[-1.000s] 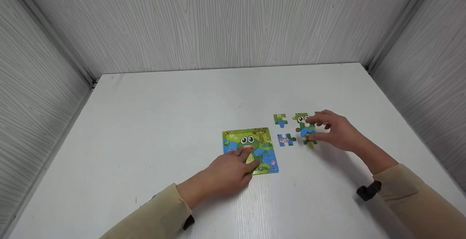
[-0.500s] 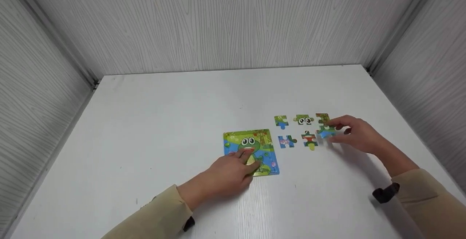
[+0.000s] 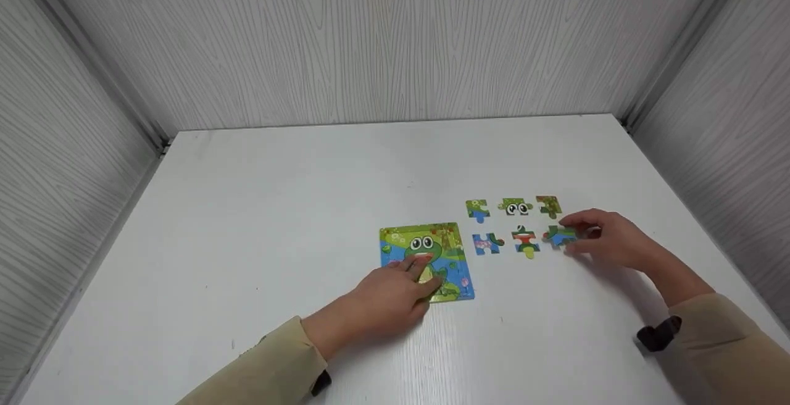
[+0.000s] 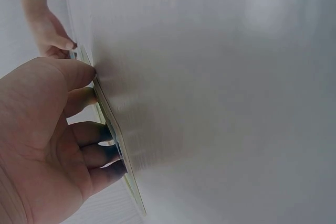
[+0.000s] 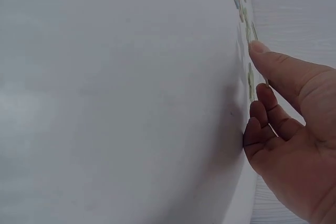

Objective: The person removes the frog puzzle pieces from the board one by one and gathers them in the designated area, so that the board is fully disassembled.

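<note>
My left hand (image 3: 389, 299) rests its fingertips on a square frog puzzle board (image 3: 455, 269), covering its lower left part. In the left wrist view the thumb lies at the edge of the board (image 4: 136, 195), which is flat on the table. On the right, my right hand (image 3: 617, 243) pinches a blue and green puzzle piece (image 3: 560, 236) between thumb and index finger. Seen edge-on in the right wrist view, that piece is thin and its other fingers curl below. Left of it lies a red-mouthed piece (image 3: 526, 241) with a yellow tab.
A pink and blue piece (image 3: 486, 243) lies just right of the board. Behind are a corner piece (image 3: 477, 209), an eyes piece (image 3: 515, 207) and a brown and green piece (image 3: 549, 205). Wood-grain panels (image 3: 395, 41) enclose the white table (image 3: 278, 207) at back and sides.
My right hand has carried the blue and green piece rightward from over the eyes and mouth pieces, then slightly down to the row's right end. The left hand stays on the board.
</note>
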A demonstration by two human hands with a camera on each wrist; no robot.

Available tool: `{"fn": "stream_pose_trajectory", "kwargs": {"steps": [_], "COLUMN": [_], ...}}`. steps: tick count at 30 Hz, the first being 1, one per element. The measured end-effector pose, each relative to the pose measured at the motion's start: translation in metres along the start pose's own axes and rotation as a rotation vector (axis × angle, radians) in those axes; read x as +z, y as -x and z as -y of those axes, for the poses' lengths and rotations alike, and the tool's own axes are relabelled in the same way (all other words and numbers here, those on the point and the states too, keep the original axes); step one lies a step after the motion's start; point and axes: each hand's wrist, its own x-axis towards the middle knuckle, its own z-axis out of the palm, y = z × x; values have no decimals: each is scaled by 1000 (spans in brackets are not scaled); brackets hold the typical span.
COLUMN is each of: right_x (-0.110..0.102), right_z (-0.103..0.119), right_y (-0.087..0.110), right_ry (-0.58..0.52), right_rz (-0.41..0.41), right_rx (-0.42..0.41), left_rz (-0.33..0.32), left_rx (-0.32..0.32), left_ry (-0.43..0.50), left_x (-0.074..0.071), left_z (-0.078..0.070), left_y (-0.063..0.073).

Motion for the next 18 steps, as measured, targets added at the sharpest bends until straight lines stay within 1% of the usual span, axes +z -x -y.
{"fn": "stream_pose_trajectory", "kwargs": {"steps": [11,18], "right_x": [2,3], "right_z": [-3,-6], "right_y": [-1,-2], "right_ry": [11,13], "right_rz": [0,10], "right_rx": [11,28], "left_rz": [19,22], "left_rx": [-19,-17], "left_ry": [18,-5], "left_x": [0,0], "left_z": [0,-1], "left_y": [-1,-1]}}
